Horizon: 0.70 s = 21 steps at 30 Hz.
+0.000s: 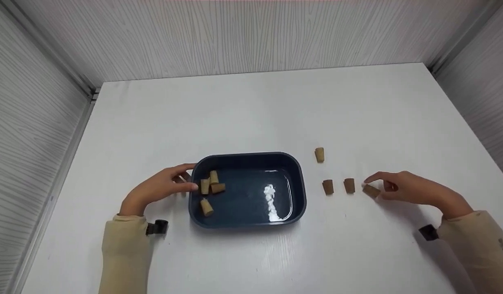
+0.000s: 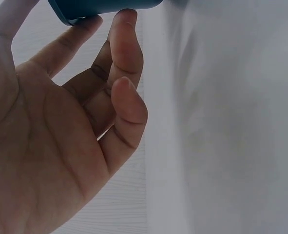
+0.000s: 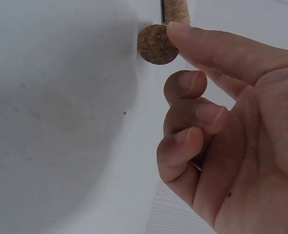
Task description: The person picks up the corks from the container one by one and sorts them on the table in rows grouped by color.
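My left hand (image 1: 161, 188) holds the left end of a dark blue tub (image 1: 247, 154), thumb over the rim and fingers outside. In the left wrist view, only a lower edge of the tub (image 2: 100, 6) shows above the fingers. Several tapered corks (image 1: 206, 207) lie inside, near the tub's left wall. On the right, my right hand (image 1: 419, 192) has thumb and index finger about a brown cork (image 1: 371, 191) at table height. The right wrist view shows the thumb against this cork's round end (image 3: 156, 45); the index fingertip is hidden there.
Two brown corks, a nearer one (image 1: 328, 187) and another (image 1: 349, 185), stand between the tub and my right hand. A lighter cork (image 1: 319, 155) is farther back. Everything rests on a white table (image 1: 243, 114), with pale wood-grain panels (image 1: 251, 41) behind and at the sides.
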Tool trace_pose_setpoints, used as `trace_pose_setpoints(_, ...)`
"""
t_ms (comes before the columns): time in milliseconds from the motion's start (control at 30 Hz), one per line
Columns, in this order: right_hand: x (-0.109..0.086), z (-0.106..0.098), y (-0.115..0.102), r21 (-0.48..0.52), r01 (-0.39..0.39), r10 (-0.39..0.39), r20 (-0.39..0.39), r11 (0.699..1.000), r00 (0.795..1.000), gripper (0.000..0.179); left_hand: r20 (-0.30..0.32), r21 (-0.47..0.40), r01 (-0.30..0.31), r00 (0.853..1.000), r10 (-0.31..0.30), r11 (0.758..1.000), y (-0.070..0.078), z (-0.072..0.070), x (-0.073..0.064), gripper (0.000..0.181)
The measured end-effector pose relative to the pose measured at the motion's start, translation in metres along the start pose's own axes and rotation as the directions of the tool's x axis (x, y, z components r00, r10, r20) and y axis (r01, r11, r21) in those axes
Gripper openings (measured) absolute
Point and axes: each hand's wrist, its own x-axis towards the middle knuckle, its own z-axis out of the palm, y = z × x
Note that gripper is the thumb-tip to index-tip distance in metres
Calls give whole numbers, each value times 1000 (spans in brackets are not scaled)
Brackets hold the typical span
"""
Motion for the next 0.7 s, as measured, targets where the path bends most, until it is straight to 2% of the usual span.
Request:
trace_pose_setpoints(233,4,2,-3,-10,-121,121,19,993,992,30,1,9,1,1000,-1,1000,0,1,2,69)
trace_pose_setpoints(333,7,3,-2,-6,-144,144,31,990,989,30,-1,3,7,1000,-7,1000,-1,2,2,69)
trace_pose_setpoints(500,7,2,-1,-9,-134,134,28,991,991,23,6,-13,6,1000,-6,1000,-2,2,2,69)
trace_pose_setpoints(700,8,-2,-1,-39,-84,84,3,996,996,21,4,-20,5,1000,-5,1000,-1,1,1,68)
